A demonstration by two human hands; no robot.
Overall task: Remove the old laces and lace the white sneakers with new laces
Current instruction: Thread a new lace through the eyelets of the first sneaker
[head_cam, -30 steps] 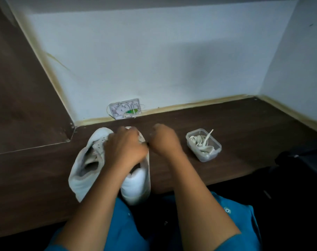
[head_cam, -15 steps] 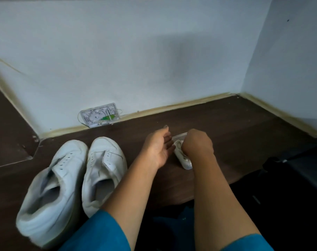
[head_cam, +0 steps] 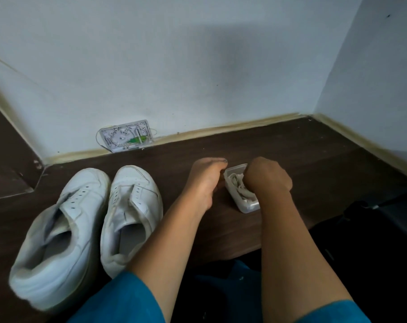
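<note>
— Wherever clamped at this instant, clamped on what?
— On the off-white flat fabric laces (head_cam: 238,187), bunched inside the small clear rectangular plastic tub (head_cam: 250,207). Grips them with the right hand (head_cam: 267,180), knuckles up, curled down into the bundle. Cannot see the fingertips themselves.
— And straight beneath the grip?
— Only tub and laces, with a fold of lace trailing from under the grip toward the tub's near end. Stands on the dark brown wooden surface (head_cam: 314,159).
— Immediately left of the grip?
— Shows the left hand (head_cam: 203,183), loose and holding nothing, with straightened fingers (head_cam: 217,162) laid along the tub's left wall up to its far corner.
— Further left?
— Finds the two white leather low-top sneakers (head_cam: 132,194), well left of the grip, just beside each other, toes toward the wall, heels toward the body. Puts the sneaker closer to the grip (head_cam: 128,220) partly behind the left forearm at its heel, the other sneaker (head_cam: 55,224) beyond it. Shows eyelets as dark dots on both.
— Beyond the grip?
— More brown wood, then the pale bluish-white painted wall (head_cam: 198,66), edged along its foot by a yellowish strip (head_cam: 221,131). Spots, up and left of the grip at that foot, a small clear rectangular plastic plate with a green fleck (head_cam: 127,136).
— Right of the grip, and nearer?
— Something dark and low to the right; cannot tell what. Nearest the body, teal fabric clothing (head_cam: 132,297) on both upper arms.
</note>
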